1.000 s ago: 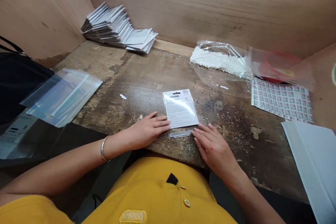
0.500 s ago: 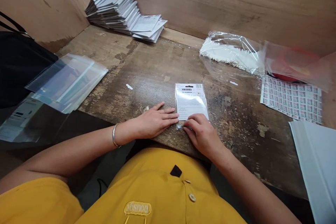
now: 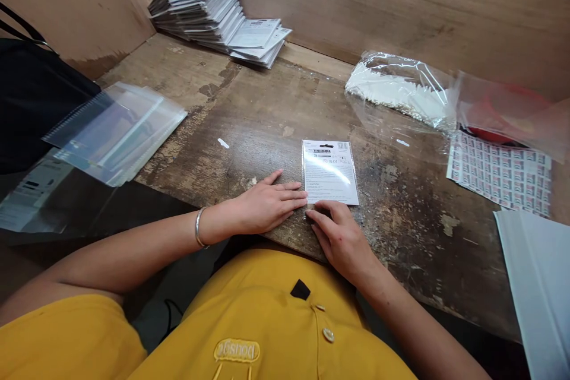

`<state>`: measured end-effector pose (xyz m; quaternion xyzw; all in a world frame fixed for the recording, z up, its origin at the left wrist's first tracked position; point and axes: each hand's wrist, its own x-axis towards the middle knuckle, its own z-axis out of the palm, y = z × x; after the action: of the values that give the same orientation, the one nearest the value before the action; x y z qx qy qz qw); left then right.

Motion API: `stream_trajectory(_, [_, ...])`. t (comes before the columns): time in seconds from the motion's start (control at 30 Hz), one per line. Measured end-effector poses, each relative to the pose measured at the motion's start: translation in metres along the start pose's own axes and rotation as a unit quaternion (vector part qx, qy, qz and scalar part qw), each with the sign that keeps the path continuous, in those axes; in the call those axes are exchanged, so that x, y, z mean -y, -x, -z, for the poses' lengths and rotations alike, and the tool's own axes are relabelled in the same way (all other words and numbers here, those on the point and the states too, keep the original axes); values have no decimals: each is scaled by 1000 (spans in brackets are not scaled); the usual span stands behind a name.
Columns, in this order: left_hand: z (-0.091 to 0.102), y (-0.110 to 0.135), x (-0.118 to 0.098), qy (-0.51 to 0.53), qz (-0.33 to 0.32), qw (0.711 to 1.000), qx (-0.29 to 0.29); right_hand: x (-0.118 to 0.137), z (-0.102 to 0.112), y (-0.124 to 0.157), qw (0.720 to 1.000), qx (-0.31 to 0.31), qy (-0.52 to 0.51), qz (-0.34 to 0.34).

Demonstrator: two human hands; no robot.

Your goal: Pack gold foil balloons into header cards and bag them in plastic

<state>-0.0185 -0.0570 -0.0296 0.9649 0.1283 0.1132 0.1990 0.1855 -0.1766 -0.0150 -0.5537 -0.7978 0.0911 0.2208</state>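
A white printed card in a clear plastic sleeve (image 3: 330, 172) lies flat on the worn wooden table (image 3: 249, 113), just in front of me. My left hand (image 3: 268, 205) rests flat beside it, holding nothing, with fingertips at the sleeve's left edge. My right hand (image 3: 339, 237) lies below it, fingers slightly curled along the bottom edge. Those fingers touch the sleeve without a visible grip. Any clear flap at that edge is hidden by them.
A leaning stack of packaged cards (image 3: 200, 9) stands at the far left corner. Clear bags of white material (image 3: 401, 92) and a red item (image 3: 503, 116) lie far right, above a printed label sheet (image 3: 499, 175). Clear sleeves (image 3: 118, 133) lie left; white sheets (image 3: 534, 285) lie right.
The clear strip below the card has gone from sight under my right fingers. My right hand has moved onto the sleeve's bottom edge, and the packet now sits straighter. The camera view has shifted.
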Motion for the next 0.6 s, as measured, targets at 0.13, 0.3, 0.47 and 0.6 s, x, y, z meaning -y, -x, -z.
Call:
stream_trajectory(0.13, [1,0,-1,1,4,1000,-2,2,8,-1,1000,5,-14,12])
stream_trajectory(0.3, [0,0,0,1,6,1000,-2,-10,4,-18,1000,7,6,-10])
stream_trajectory(0.47, [0,-1,1,-2,12,1000,7,-20,-5,-29,999,37,-27,18])
stream_trajectory(0.6, [0,-3,-4,-11,18,1000,-12,-20,-7,-27,996,55,-75,10])
